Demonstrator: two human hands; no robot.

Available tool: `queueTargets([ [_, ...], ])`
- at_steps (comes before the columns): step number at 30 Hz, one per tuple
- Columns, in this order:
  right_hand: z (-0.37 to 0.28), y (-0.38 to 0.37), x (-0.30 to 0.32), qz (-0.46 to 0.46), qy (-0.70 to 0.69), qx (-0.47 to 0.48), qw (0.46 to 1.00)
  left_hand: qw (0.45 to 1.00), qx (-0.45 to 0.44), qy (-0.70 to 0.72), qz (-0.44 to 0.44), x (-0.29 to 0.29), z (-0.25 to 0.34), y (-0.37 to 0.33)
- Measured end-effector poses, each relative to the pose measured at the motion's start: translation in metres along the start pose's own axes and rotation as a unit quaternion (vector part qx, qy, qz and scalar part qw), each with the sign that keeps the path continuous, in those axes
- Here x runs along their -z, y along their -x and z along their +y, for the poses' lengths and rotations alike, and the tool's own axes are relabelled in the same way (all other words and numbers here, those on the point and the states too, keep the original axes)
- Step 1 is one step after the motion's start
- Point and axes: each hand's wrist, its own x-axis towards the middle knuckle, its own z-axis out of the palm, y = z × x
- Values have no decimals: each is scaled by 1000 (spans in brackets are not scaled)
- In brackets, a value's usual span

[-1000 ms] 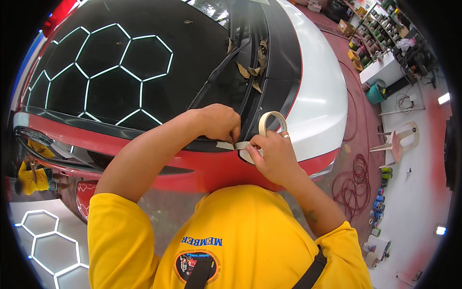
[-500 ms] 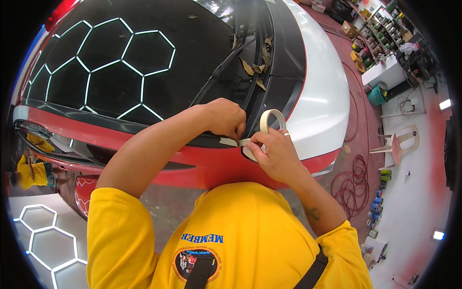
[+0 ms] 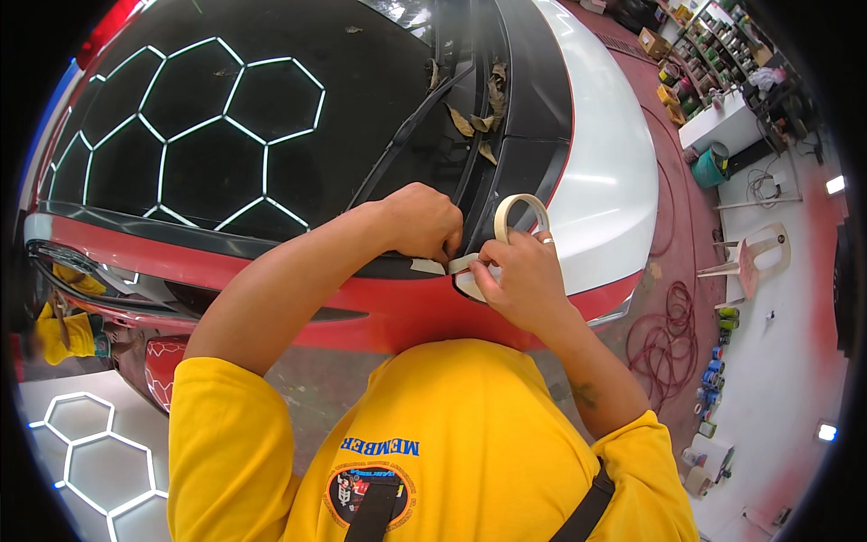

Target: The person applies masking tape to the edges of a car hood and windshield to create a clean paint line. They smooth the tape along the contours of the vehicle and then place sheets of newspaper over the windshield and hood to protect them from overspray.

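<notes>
My right hand (image 3: 526, 275) grips a roll of cream masking tape (image 3: 542, 210), its ring standing up above the fingers. From its thumb and fingertips a short tape strip (image 3: 461, 264) runs left to the seam between the black trim and the car's red panel (image 3: 406, 303). My left hand (image 3: 423, 224) is closed, with curled fingertips pressed together at the strip's left end. The palm hides part of the contact. Left of those fingertips, a torn piece of tape (image 3: 426, 266) lies on the trim edge.
Beyond my hands are the dark windshield (image 3: 217, 163), a wiper (image 3: 406, 135) and dry leaves (image 3: 483, 122). The white fender (image 3: 610, 190) curves at right. A red hose (image 3: 666, 348) lies coiled on the floor near a plastic chair (image 3: 754, 257). Another person in yellow (image 3: 68, 336) is at far left.
My right hand and the tape roll have shifted slightly right, and the strip shows a little more between my hands. My left hand stays at nearly the same spot.
</notes>
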Motion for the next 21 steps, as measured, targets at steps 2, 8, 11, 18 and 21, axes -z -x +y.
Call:
queueTargets([
  [2,-1,-2,0,6,13,4,1000,1000,-3,-9,13,-3,0,0],
  [8,-2,-15,12,-99,55,-20,993,1000,15,-5,23,-6,1,-1],
  [11,4,-30,25,-169,59,-87,980,999,13,-4,35,-3,3,-3],
  [18,16,-19,32,-68,-13,-113,991,992,49,115,6,36,5,22],
  [21,13,-12,28,-75,-41,-121,989,997,36,71,-19,41,20,14],
])
